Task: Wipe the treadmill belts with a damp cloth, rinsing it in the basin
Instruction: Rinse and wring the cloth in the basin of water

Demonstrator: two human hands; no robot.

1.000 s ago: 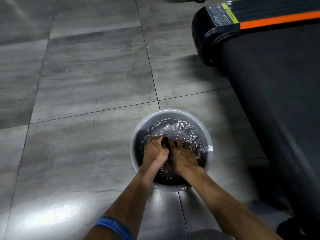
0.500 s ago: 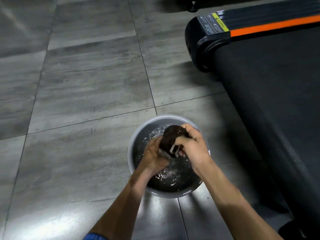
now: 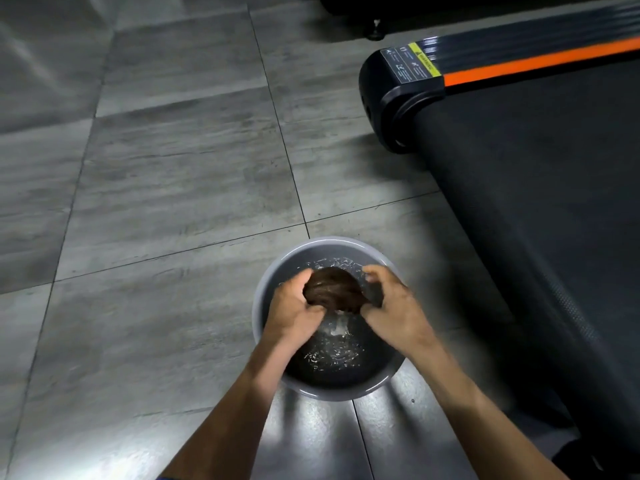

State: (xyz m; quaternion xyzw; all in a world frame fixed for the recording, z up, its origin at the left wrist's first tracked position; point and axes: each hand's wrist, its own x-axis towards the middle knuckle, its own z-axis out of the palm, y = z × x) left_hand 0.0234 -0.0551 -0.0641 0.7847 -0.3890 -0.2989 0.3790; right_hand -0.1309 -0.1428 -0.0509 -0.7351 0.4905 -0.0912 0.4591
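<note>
Over the round grey plastic basin (image 3: 268,289) both hands are at work, and the dark brown wet cloth (image 3: 333,289) sits bunched into a tight ball between them, held above the water and clear of its surface. The left hand (image 3: 294,306) grips the ball from the basin's left side, fingers curled over the top of the wad and thumb tucked under it. The right hand (image 3: 391,306) grips it from the basin's right side, fingers hooked round the far edge of the cloth, the palm turned in toward the other hand. Both are closed tightly on the fabric; neither hand is spread.

Below the cloth, inside the basin, the water (image 3: 334,351) is rippled and glinting, with a thin pale stream falling from the underside of the ball to the surface. The basin's inner wall looks dark, its rim a lighter grey.

The basin stands on grey stone-look floor tiles (image 3: 156,202), just over a grout line that runs away from its far rim. To the basin's right, near but not touching it, lies the black treadmill belt (image 3: 536,202), a broad textured strip. At the far end of that belt, well beyond the basin, a rounded black end cap (image 3: 391,98) carries a small grey and yellow warning label (image 3: 412,64), and an orange stripe (image 3: 540,62) runs along the side rail from there. Further off still, past the end cap, the dark base of another machine (image 3: 346,8) sits at the top edge, too cropped to make out.
</note>
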